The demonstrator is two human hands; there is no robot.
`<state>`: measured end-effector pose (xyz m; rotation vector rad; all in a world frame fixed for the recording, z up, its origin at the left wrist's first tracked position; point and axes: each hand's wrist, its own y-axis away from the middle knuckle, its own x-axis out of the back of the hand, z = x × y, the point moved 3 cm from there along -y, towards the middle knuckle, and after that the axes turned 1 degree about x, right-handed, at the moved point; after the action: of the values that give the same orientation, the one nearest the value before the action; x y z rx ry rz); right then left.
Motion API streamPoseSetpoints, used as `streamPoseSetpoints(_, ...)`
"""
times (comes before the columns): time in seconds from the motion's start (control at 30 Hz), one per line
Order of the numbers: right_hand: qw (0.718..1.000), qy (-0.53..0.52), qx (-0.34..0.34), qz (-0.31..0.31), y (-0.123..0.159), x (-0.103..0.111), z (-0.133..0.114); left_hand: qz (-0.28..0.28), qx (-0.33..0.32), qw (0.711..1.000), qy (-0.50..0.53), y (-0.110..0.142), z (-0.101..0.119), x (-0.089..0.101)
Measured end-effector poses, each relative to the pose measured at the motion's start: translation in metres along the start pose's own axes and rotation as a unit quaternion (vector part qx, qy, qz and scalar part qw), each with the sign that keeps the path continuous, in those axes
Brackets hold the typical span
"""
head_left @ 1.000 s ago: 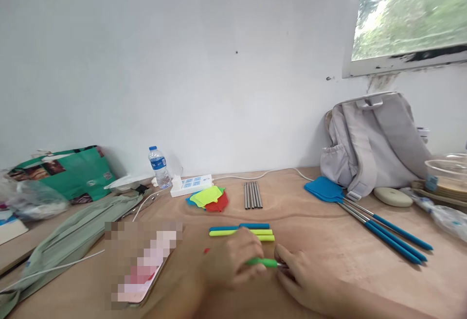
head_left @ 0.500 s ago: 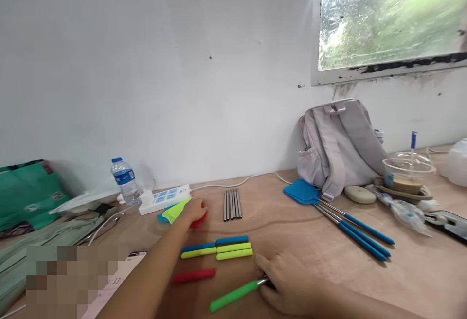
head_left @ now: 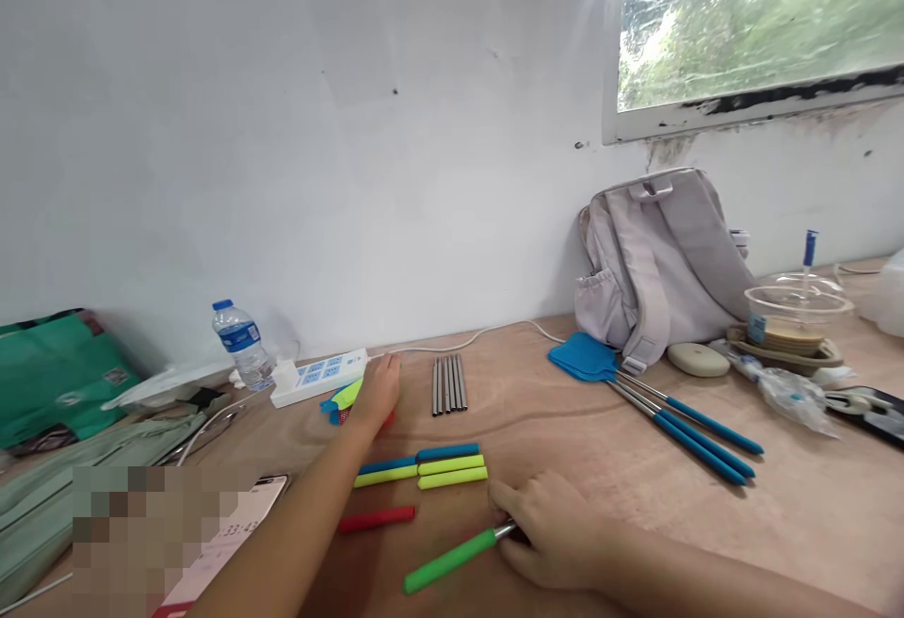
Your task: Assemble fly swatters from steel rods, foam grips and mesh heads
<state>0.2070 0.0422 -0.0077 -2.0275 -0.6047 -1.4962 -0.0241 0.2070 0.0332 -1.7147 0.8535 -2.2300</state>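
My right hand is closed around the metal rod of a green handle, which sticks out to the left just above the table. What the rod's other end joins is hidden in the palm. My left hand reaches over a small pile of flat swatter heads by the power strip. From under it show a yellow head, a blue head and a red mesh head. Its fingertips are hidden. Between my arms lie blue handles, yellow handles and a red handle.
Several metal tubes lie side by side near the wall. Blue fly swatters rest on the right before a grey backpack. A power strip, water bottle, phone and cup stand or lie around.
My left hand has shifted slightly forward over the swatter heads, and red mesh now shows on its left side too. My right hand keeps its hold on the green-handled rod. The view has tilted slightly.
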Motion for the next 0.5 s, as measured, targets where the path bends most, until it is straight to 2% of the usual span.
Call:
streamPoseSetpoints(0.13,1.000,-0.012,-0.005,0.005,0.000,-0.002,0.001,0.137,0.034,0.987,0.077,-0.005,0.002,0.038)
streamPoseSetpoints(0.23,0.998,-0.056,-0.012,0.017,0.002,-0.003,0.003,0.243,0.102,0.955,0.134,-0.002,-0.004,0.071)
streamPoseSetpoints(0.3,0.991,-0.129,-0.008,0.040,0.003,-0.004,0.005,0.284,0.151,0.931,0.173,0.009,-0.005,0.088)
streamPoseSetpoints(0.33,0.980,-0.186,-0.005,0.064,0.002,-0.004,0.007,0.286,0.169,0.923,0.195,0.018,-0.004,0.093)
streamPoseSetpoints(0.4,0.932,-0.333,-0.005,0.145,0.001,-0.002,0.011,0.252,0.188,0.919,0.236,0.043,0.008,0.098)
streamPoseSetpoints(0.47,0.847,-0.476,-0.016,0.236,-0.001,-0.001,0.017,0.171,0.183,0.929,0.271,0.076,0.028,0.093)
streamPoseSetpoints(0.5,0.801,-0.533,-0.023,0.272,-0.002,-0.001,0.019,0.106,0.180,0.933,0.295,0.093,0.040,0.086)
